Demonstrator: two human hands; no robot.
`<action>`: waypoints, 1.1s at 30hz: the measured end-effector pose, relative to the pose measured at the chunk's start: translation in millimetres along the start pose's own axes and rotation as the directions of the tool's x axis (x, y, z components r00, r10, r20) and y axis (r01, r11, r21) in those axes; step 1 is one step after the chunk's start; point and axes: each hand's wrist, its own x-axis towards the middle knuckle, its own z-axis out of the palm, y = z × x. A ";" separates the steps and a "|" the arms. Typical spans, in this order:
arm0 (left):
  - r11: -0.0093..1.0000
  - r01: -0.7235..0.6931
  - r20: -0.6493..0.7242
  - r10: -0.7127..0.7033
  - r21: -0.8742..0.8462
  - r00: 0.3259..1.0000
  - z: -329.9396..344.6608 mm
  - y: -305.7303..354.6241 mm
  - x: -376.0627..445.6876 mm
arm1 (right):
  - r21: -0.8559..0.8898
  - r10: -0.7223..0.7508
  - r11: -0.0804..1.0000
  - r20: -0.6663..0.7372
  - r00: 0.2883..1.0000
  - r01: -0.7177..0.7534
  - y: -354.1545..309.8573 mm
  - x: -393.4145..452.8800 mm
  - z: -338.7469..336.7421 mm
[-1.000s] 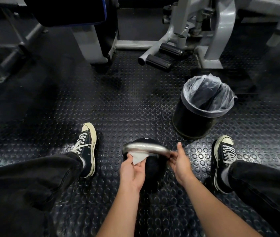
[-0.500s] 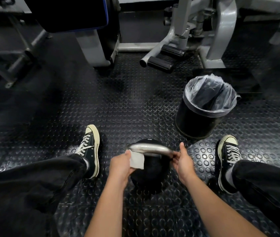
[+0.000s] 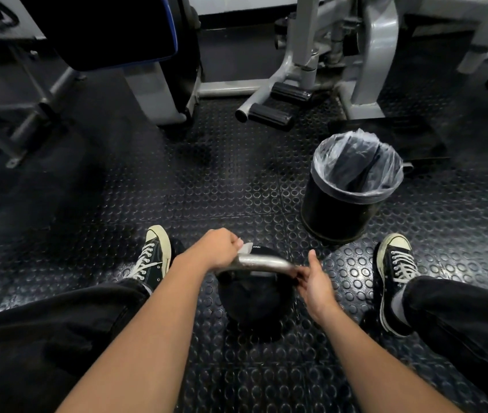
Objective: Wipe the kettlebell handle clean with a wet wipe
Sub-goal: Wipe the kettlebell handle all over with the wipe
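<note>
- Black round kettlebell [image 3: 254,296] w/ a silvery metal handle [image 3: 262,262] sits on the studded black rubber floor [image 3: 231,180], between the person's feet – close in, so both arms reach it w/o stretching.
- Left hand [image 3: 217,248] is curled over the handle's left end, fingers wrapped round it w/ the white wet wipe [image 3: 245,248] in the grip; a corner of wipe sticks out past the knuckles. Wrapping the wipe round the bar prob. lets it clean all sides in one pass.
- Right hand [image 3: 314,281] pinches the handle's right end, thumb up, fingers underneath – looks like a brace so the bell doesn't rock or roll while the other hand rubs.
- Handle's mid section is bare and shiny; can't tell if wet or dry.
- Black round bin w/ clear plastic liner [image 3: 353,186] stands just ahead-right of the bell, near the right sneaker [image 3: 396,263] – handy for dropping the used wipe, I'd guess.
- Left sneaker [image 3: 151,254] is just beside the left hand; grey gym machine frames [image 3: 377,55] are further back, well apart from the work.
- Step: wiping underway, at the left end.
</note>
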 end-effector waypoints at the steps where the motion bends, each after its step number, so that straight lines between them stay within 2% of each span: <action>1: 1.000 -0.011 0.001 0.011 0.007 1.000 -0.7 2.0 0.9 | 0.001 0.002 1.000 -0.004 1.000 -0.002 0.0 0.8 0.6; 4: 0.999 -0.050 -0.033 0.049 -0.015 0.998 -2.6 9.0 -3.9 | -0.006 0.007 1.000 -0.030 1.000 -0.007 1.0 4.2 -0.2; 7: 0.999 -0.029 -0.079 0.027 -0.026 0.997 0.6 0.1 -7.8 | -0.021 0.011 1.000 -0.025 1.000 -0.011 2.8 6.0 -1.0; 10: 0.999 0.002 -0.078 -0.005 -0.038 0.997 5.0 -7.4 -8.5 | -0.036 -0.007 0.999 -0.024 1.000 0.006 5.1 6.5 -2.0; 14: 0.995 -0.028 -0.049 0.024 -0.092 0.999 9.6 4.3 -13.9 | -0.044 -0.004 0.999 -0.016 1.000 0.003 4.5 6.7 -2.9; 20: 0.999 -0.017 -0.061 0.014 -0.044 0.998 7.4 -1.6 -13.9 | -0.046 -0.001 0.999 -0.011 1.000 0.001 6.8 7.8 -3.7; 29: 0.997 -0.039 -0.059 0.035 -0.065 0.998 12.5 9.4 -22.9 | -0.029 -0.019 0.999 -0.005 1.000 0.018 9.8 9.7 -4.1; 33: 0.997 -0.011 -0.107 0.003 -0.078 0.994 16.7 3.3 -26.1 | -0.036 -0.033 0.999 0.017 0.999 0.033 9.9 11.6 -5.1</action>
